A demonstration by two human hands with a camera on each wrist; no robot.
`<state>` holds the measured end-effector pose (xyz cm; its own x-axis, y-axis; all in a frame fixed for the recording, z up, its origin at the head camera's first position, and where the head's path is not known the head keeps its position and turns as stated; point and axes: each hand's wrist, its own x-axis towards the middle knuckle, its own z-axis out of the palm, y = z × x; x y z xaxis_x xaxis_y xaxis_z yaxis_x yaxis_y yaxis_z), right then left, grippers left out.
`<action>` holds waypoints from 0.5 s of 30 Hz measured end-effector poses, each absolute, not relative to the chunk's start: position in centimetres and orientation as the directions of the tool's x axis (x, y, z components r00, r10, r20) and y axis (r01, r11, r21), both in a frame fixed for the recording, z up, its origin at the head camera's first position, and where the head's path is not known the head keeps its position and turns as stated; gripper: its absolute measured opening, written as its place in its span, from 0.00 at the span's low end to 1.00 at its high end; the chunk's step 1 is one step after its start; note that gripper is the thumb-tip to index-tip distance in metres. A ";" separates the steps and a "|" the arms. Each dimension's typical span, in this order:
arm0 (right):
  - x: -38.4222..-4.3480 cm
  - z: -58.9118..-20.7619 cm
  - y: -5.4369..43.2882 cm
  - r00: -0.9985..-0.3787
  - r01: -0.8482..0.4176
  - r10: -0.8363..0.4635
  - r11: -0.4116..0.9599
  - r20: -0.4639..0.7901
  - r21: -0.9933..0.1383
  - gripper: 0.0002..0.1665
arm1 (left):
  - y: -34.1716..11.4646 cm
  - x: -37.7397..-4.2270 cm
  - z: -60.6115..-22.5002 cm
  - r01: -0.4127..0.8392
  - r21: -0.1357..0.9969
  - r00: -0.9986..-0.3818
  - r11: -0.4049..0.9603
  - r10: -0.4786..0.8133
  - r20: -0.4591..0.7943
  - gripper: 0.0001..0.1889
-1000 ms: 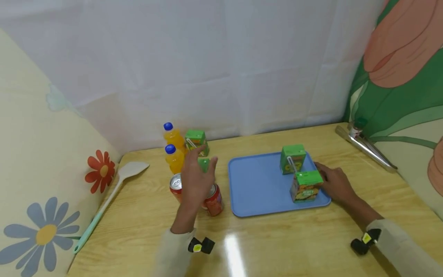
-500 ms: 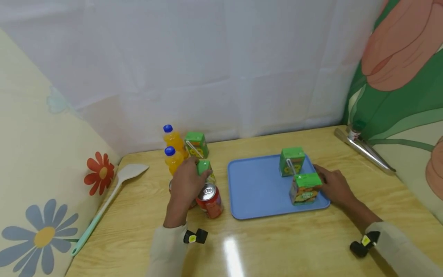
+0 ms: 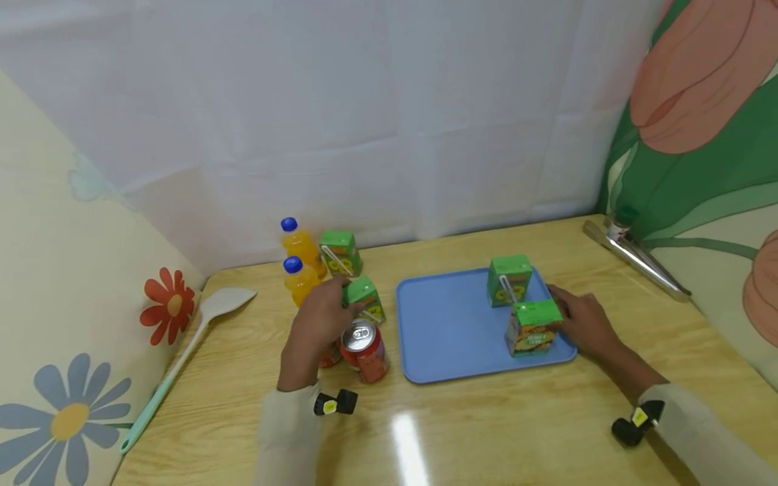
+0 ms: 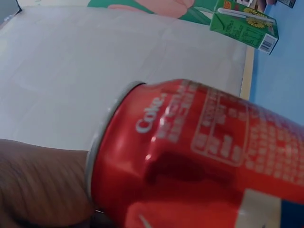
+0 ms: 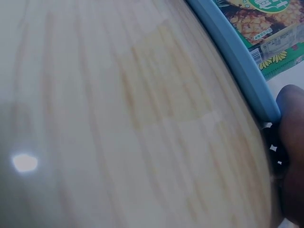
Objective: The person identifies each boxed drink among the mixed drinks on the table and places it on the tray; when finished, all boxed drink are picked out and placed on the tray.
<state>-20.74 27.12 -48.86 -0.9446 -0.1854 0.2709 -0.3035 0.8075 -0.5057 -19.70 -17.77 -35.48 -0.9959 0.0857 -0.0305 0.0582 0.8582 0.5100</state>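
My left hand [image 3: 316, 320] pinches a green juice box [image 3: 365, 300] between thumb and fingers, among the drinks left of the tray. A red Coke can [image 3: 366, 354] stands just in front of that box and fills much of the left wrist view. A second red can [image 3: 330, 355] is mostly hidden behind the hand. My right hand [image 3: 586, 324] grips the right rim of the blue tray [image 3: 450, 331]; its thumb [image 5: 292, 109] shows at the rim in the right wrist view. Two green juice boxes, a rear one [image 3: 509, 277] and a front one [image 3: 533, 329], stand on the tray's right side.
Two orange drink bottles with blue caps, one behind [image 3: 300, 248] and one in front [image 3: 299, 280], stand beyond my left hand beside another juice box [image 3: 340, 253]. A spatula [image 3: 182, 351] lies far left. Metal tongs [image 3: 638, 260] and a small green-capped jar [image 3: 620, 226] are far right.
My left hand has come down and left from above the drinks onto the juice box, which now sits slightly turned. The front can has come into fuller view. My right hand stays at the tray.
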 end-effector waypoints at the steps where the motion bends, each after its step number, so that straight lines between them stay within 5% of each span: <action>1: -20.7 -48.8 27.1 -0.946 -0.301 -0.185 0.807 0.266 -0.508 0.40 | -17.9 -19.7 -35.4 0.048 0.507 -0.996 0.861 0.080 -0.041 0.26; 15: -20.9 -48.9 27.2 -0.943 -0.306 -0.186 0.807 0.274 -0.505 0.38 | -18.8 -20.3 -36.0 0.130 0.579 -0.991 0.805 0.103 0.080 0.26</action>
<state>-20.88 27.17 -48.86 -0.9435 -0.1861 0.2743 -0.3060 0.8069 -0.5052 -20.29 -18.83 -36.01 -0.9914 0.1029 0.0803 0.1304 0.8048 0.5790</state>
